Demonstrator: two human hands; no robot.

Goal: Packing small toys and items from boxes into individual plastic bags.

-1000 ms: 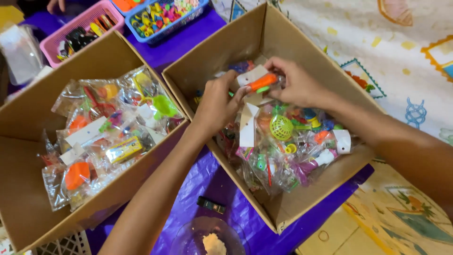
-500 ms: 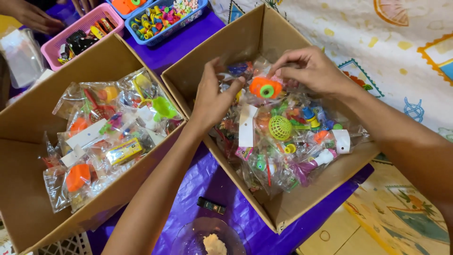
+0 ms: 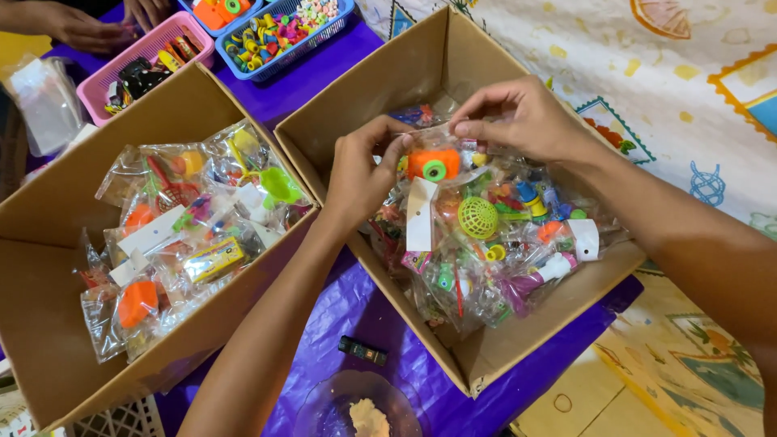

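Two hands: closed on one clear toy packet [image 3: 433, 162], held above the right box [image 3: 558, 324].
Left hand [image 3: 360, 174]: packet's left edge pinched.
Right hand [image 3: 518, 117]: top edge pinched.
Left box [image 3: 48, 210]: filled with packets.
Far baskets: pink [image 3: 174, 36], blue [image 3: 328, 24].

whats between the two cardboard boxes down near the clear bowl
In the head view, the left box and right box part over purple sheet. On it lies one small dark object, just above the clear bowl.
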